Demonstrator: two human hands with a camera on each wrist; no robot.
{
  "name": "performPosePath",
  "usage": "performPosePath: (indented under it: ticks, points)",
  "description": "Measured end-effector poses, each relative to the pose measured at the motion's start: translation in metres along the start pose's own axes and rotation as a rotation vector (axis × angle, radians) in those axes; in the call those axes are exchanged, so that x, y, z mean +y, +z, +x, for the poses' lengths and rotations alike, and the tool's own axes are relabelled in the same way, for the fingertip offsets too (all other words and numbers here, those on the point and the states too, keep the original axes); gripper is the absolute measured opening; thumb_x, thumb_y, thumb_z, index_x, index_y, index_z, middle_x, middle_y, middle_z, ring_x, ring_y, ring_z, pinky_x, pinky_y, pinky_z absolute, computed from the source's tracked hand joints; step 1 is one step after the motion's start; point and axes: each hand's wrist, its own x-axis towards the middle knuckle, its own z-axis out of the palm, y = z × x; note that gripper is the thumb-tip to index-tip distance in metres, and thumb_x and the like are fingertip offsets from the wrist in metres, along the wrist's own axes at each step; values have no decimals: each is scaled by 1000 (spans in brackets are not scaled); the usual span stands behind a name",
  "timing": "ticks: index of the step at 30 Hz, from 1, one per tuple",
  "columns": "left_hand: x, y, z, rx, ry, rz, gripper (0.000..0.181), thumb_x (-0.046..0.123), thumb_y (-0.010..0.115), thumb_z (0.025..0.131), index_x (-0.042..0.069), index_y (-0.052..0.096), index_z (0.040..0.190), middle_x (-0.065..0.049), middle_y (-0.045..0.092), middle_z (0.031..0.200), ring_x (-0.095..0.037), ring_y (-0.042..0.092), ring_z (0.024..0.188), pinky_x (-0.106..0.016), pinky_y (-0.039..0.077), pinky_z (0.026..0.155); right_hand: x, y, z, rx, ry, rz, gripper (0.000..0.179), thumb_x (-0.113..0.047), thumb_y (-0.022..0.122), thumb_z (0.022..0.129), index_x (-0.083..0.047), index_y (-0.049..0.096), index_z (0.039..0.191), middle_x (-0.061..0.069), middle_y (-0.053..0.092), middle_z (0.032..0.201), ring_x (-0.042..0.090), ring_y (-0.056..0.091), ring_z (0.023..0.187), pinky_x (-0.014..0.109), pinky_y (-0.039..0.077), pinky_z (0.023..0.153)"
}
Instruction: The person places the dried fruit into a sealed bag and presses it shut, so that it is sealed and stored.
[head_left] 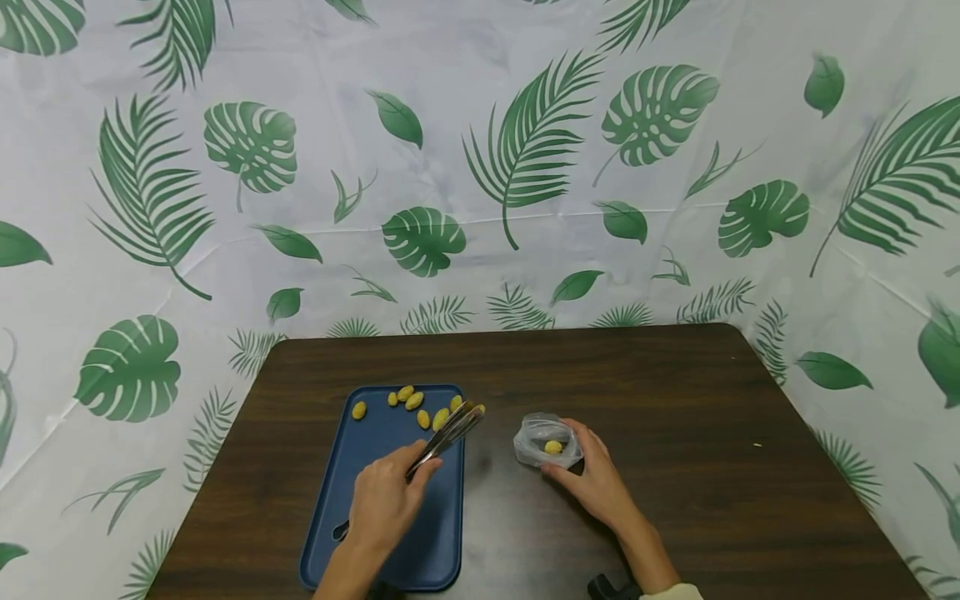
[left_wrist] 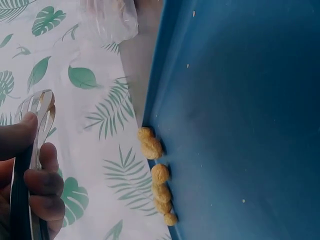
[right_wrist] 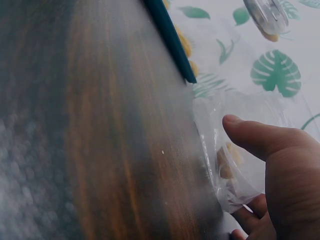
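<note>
My left hand (head_left: 386,500) grips a pair of metal tongs (head_left: 450,433), whose tips sit above the tray's right edge. A small yellow-brown oval piece (right_wrist: 272,37) is between the tong tips. On the blue tray (head_left: 382,533), several similar oval pieces (left_wrist: 161,190) lie near the far end. My right hand (head_left: 596,483) holds a clear plastic bag (head_left: 528,442) at its side, thumb (right_wrist: 245,132) on the near side and fingers behind it. The bag stands with its mouth up, and yellow pieces (right_wrist: 230,160) show inside it.
The dark wooden table (head_left: 750,517) carries the tray on the left and the bag to its right. Pale crumbs (left_wrist: 243,201) dot the tray, and a small pale scrap (head_left: 757,445) lies on the right of the table. A leaf-patterned cloth (head_left: 480,167) hangs behind.
</note>
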Motion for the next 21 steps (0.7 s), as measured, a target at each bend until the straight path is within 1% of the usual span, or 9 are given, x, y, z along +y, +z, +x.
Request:
performPosePath:
  ticks: [3,7,12,15,21]
  points:
    - [2,2,0,-28,-16,-19,15,25,84,85,16,73,90,8,62,68,3,35,53,-19,31,50,0,0,1,-3,1,2,79,-41,85,84,-18,48,149,13,59,144,42,47,138,67,40,106]
    - [4,5,1,-54,-24,-36,18,25,83,86,14,77,98,5,68,74,4,37,54,-19,33,50,1,1,2,-10,15,2,79,-43,85,84,-18,48,149,13,58,145,42,46,140,68,39,106]
    - [8,10,3,-58,10,-37,19,25,84,85,15,78,100,4,72,76,2,43,54,-20,36,51,3,3,2,5,7,-5,79,-41,85,84,-17,48,150,14,57,145,44,45,140,69,39,106]
    - [10,12,4,-61,22,-36,22,26,85,84,14,80,102,3,75,80,1,50,56,-20,39,51,3,4,2,7,6,-8,79,-41,85,85,-17,47,150,15,57,146,45,44,141,70,39,106]
    - [15,17,8,-104,24,-49,27,30,83,86,13,80,107,0,79,90,0,55,57,-19,40,52,2,3,2,-10,24,-8,80,-43,85,84,-19,47,151,14,56,148,44,42,143,70,37,108]
